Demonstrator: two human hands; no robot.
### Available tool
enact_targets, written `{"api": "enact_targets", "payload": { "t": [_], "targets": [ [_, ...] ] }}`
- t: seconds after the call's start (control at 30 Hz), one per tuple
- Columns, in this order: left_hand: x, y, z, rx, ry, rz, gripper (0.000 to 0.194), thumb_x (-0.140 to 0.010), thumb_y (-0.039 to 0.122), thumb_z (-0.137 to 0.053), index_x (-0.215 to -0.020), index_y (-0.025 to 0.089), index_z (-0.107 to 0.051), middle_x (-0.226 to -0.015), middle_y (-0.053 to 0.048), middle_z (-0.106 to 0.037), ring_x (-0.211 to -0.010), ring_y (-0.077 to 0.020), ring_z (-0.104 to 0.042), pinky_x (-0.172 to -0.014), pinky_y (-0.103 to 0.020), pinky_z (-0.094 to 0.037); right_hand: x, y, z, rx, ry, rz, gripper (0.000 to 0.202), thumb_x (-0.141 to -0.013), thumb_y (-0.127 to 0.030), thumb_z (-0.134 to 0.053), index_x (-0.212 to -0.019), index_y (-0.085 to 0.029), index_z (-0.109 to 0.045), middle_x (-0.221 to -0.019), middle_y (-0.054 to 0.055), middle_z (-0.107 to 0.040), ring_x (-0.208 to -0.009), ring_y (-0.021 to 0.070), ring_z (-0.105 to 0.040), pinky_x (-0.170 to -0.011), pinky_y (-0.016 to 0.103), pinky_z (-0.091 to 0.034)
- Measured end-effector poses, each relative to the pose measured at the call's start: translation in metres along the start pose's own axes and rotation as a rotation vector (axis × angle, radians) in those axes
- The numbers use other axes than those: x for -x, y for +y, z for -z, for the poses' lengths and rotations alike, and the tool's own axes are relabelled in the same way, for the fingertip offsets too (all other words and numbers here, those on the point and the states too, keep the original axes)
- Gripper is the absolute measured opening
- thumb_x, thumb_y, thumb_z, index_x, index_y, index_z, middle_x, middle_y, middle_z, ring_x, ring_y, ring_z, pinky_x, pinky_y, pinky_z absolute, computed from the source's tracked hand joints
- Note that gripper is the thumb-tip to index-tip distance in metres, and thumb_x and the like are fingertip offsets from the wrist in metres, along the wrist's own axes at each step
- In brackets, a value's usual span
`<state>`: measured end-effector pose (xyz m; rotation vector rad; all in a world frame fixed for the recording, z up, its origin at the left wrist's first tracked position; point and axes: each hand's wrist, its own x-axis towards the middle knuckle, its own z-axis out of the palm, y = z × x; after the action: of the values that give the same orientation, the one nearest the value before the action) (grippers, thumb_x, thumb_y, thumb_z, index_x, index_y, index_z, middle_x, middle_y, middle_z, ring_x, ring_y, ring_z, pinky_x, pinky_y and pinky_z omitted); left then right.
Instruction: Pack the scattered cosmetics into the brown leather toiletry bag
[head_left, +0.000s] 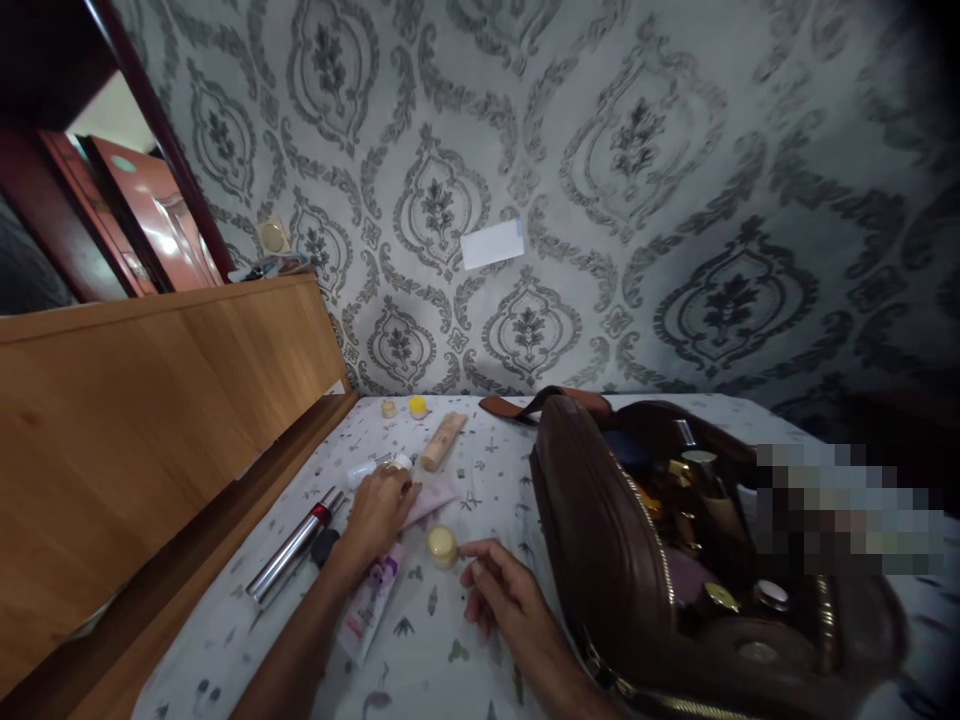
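My left hand (381,508) reaches over a small pale bottle with a white cap (403,462); its bent fingers are closed on it and hide the middle. A pink tube (435,498) lies beside those fingers. Under my left wrist is a white and purple tube (369,610). A silver cylinder with a red band (289,555) and a dark round item (325,547) lie left of the forearm. My right hand (502,597) is open and holds nothing, its index fingertip close to a small jar with a pale yellow lid (442,545).
On the right stands an open brown zipped bag (570,520) with several cosmetics inside. A beige tube (444,440), a yellow-lidded jar (418,406) and a small beige jar (388,408) lie toward the patterned wall (465,330). A wooden panel (187,380) borders the left.
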<state>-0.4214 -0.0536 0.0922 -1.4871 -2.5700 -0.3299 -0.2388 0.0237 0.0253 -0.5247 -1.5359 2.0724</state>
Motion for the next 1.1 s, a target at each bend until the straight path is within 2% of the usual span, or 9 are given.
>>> {"api": "enact_targets", "payload": {
  "t": [0.13,0.3,0.4,0.5,0.67,0.83,0.93,1.03,1.1],
  "targets": [
    [-0.032,0.01,0.001,0.007,0.001,0.054,0.024,-0.098,0.032,-0.043,-0.105,0.02,-0.063,-0.108,-0.01,-0.07,-0.106,-0.0251,-0.062,-0.087,-0.034,-0.044,-0.002,0.004,0.001,0.003,-0.001,0.005,0.047,-0.07,-0.064,-0.069,-0.088,-0.021,-0.063,-0.072,-0.001,-0.059,-0.05,0.0118,-0.055,-0.044,0.023,-0.038],
    [-0.068,0.024,-0.014,-0.002,-0.046,0.149,0.036,-0.094,0.035,-0.048,-0.122,0.013,-0.054,-0.116,-0.019,-0.069,-0.11,-0.0323,-0.062,-0.088,-0.039,-0.044,-0.002,0.006,0.003,0.011,-0.024,0.02,0.049,-0.071,-0.065,-0.068,-0.09,-0.02,-0.062,-0.074,0.0,-0.058,-0.051,0.012,-0.056,-0.044,0.023,-0.039],
    [-0.078,0.029,-0.024,0.007,-0.073,0.155,0.043,-0.088,0.034,-0.056,-0.124,0.012,-0.051,-0.117,-0.021,-0.068,-0.112,-0.0355,-0.062,-0.091,-0.043,-0.043,-0.001,0.006,0.003,0.008,-0.018,0.015,0.049,-0.072,-0.065,-0.067,-0.092,-0.02,-0.062,-0.075,0.0,-0.058,-0.052,0.0118,-0.056,-0.045,0.023,-0.039],
    [-0.08,0.03,-0.027,0.04,-0.076,0.166,0.04,-0.085,0.025,-0.057,-0.124,0.015,-0.05,-0.115,-0.018,-0.069,-0.11,-0.0332,-0.064,-0.09,-0.041,-0.043,-0.001,0.006,0.003,-0.006,-0.014,0.012,0.05,-0.07,-0.065,-0.068,-0.091,-0.02,-0.062,-0.075,-0.001,-0.057,-0.051,0.0114,-0.055,-0.044,0.022,-0.038],
    [-0.072,0.018,-0.021,0.213,0.033,0.183,0.032,-0.088,0.025,-0.052,-0.119,0.017,-0.053,-0.107,-0.014,-0.07,-0.102,-0.0279,-0.066,-0.083,-0.035,-0.046,-0.001,0.005,0.001,-0.01,-0.015,0.017,0.049,-0.07,-0.065,-0.067,-0.089,-0.02,-0.061,-0.074,0.0,-0.057,-0.051,0.0115,-0.055,-0.043,0.022,-0.037],
    [-0.049,-0.01,-0.02,0.532,0.167,0.181,0.026,-0.087,0.029,-0.051,-0.11,0.019,-0.056,-0.079,-0.001,-0.062,-0.083,-0.0205,-0.065,-0.076,-0.033,-0.051,-0.001,0.003,0.0,-0.025,-0.014,0.025,0.049,-0.071,-0.065,-0.067,-0.088,-0.02,-0.061,-0.072,-0.001,-0.058,-0.05,0.0115,-0.056,-0.044,0.023,-0.037],
    [-0.028,-0.027,-0.019,0.757,0.202,0.174,0.036,-0.086,0.045,-0.05,-0.11,0.019,-0.055,-0.085,0.0,-0.059,-0.077,-0.0181,-0.066,-0.068,-0.031,-0.054,-0.001,0.002,0.0,-0.045,0.007,0.008,0.052,-0.068,-0.067,-0.068,-0.088,-0.019,-0.062,-0.072,-0.001,-0.059,-0.05,0.0125,-0.057,-0.045,0.024,-0.038],
    [-0.005,-0.039,-0.01,0.915,0.195,0.146,0.046,-0.078,0.055,-0.058,-0.108,0.019,-0.057,-0.097,-0.003,-0.062,-0.087,-0.0199,-0.067,-0.076,-0.033,-0.057,-0.003,0.002,0.001,-0.131,0.111,-0.023,0.06,-0.066,-0.069,-0.07,-0.099,-0.019,-0.062,-0.076,0.001,-0.062,-0.054,0.0148,-0.06,-0.046,0.026,-0.041],
    [0.008,-0.043,-0.003,1.041,0.159,0.122,0.048,-0.076,0.054,-0.065,-0.108,0.019,-0.059,-0.103,-0.005,-0.065,-0.093,-0.0216,-0.067,-0.082,-0.035,-0.056,-0.005,0.002,0.001,-0.222,0.2,-0.05,0.064,-0.063,-0.069,-0.074,-0.102,-0.02,-0.06,-0.08,0.002,-0.065,-0.057,0.0163,-0.063,-0.049,0.027,-0.043]
  ]
}}
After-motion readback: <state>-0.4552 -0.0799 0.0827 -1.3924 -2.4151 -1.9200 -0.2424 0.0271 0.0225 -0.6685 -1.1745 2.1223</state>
